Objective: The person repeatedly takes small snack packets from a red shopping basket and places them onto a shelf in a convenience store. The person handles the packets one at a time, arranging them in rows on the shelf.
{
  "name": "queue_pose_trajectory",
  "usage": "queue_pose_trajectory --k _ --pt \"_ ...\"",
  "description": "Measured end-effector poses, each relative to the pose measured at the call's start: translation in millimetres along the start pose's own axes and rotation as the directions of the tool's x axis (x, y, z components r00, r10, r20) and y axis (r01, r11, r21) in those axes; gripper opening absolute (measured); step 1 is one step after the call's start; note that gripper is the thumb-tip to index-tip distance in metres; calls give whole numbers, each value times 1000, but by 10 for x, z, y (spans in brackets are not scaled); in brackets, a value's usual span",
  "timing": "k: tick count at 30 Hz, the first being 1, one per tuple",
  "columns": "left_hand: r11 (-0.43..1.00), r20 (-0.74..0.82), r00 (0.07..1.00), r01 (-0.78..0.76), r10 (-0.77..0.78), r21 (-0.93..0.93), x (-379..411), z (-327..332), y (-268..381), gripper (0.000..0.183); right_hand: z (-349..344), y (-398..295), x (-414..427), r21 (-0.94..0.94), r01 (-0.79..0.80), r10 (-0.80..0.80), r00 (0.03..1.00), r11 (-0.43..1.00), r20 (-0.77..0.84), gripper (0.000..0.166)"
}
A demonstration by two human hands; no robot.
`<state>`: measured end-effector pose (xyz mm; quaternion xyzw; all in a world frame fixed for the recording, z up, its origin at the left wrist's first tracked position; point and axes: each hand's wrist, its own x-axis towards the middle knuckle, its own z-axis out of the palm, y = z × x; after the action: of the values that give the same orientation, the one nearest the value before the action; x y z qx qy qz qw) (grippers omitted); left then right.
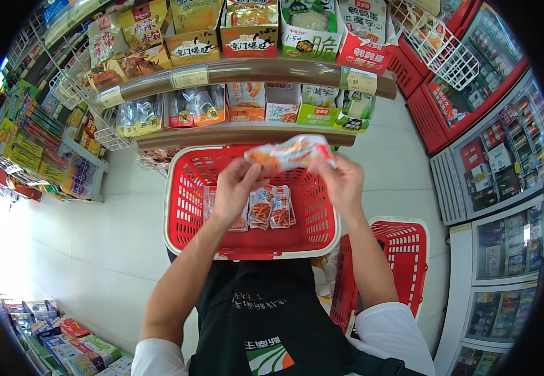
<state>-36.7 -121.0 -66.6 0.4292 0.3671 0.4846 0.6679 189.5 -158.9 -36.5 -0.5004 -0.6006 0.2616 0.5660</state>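
Observation:
Between my two hands, above a red plastic shopping basket [253, 249], is a blurred snack packet [288, 152] in white, orange and red film. My left hand [239, 183] grips its left end with thumb and fingers. The packet's right end is pinched in my right hand [342, 181]. Inside the basket, small snack packets [270, 209] with orange-brown food pictures lie in stacks near the middle; my left hand and forearm hide part of the left-hand ones.
Shelves with boxed snack packets [248, 42] stand ahead, price tags on their brown edge [295, 70]. A second red basket [396, 258] is on the floor at right. Drink fridges [493, 155] line the right side; a snack rack [41, 145] and boxed goods [74, 348] are at left.

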Motion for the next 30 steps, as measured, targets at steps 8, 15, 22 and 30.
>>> queue_pose_trajectory --k 8,15,22,30 --pt "311 383 789 -562 480 767 506 414 489 56 -78 -229 805 -351 504 -564 821 789 -88 19" --pt "-17 566 736 -604 371 796 778 402 491 63 61 -38 1130 -507 523 -588 808 685 38 13" --pt "-109 570 765 -566 300 817 961 390 518 63 16 196 1459 -665 489 -546 826 564 144 12" --pt "-236 575 787 -529 225 815 1118 413 617 64 41 -10 1269 -635 588 -697 709 501 107 19"
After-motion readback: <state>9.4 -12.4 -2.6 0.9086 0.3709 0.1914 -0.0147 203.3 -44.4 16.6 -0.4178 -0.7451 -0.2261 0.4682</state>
